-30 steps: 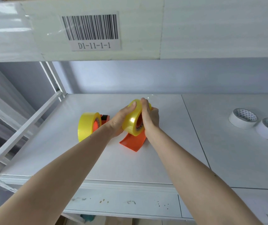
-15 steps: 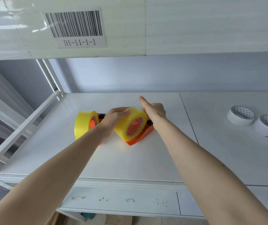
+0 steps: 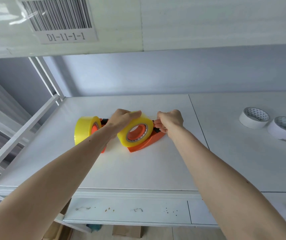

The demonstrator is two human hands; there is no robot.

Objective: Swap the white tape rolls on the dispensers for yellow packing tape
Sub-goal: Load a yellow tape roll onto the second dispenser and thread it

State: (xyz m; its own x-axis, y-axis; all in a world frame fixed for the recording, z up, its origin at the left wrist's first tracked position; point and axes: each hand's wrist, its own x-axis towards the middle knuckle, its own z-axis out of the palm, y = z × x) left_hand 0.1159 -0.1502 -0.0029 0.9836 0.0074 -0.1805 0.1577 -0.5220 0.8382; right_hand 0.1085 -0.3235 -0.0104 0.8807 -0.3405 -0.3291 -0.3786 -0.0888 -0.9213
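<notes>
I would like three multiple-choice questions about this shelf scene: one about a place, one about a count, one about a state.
1. Where do the white tape rolls lie?
A. right side of the shelf
B. on the dispensers
C. on the floor

2. How many yellow tape rolls are visible?
A. one
B. two
C. four

3. What is the left hand doing?
A. hanging free
B. resting on the right yellow roll
C. holding a white roll

Answers:
1 A, both lie flat, far right on the shelf.
2 B, each sits on an orange dispenser.
3 B, its fingers lie over that roll's top.
</notes>
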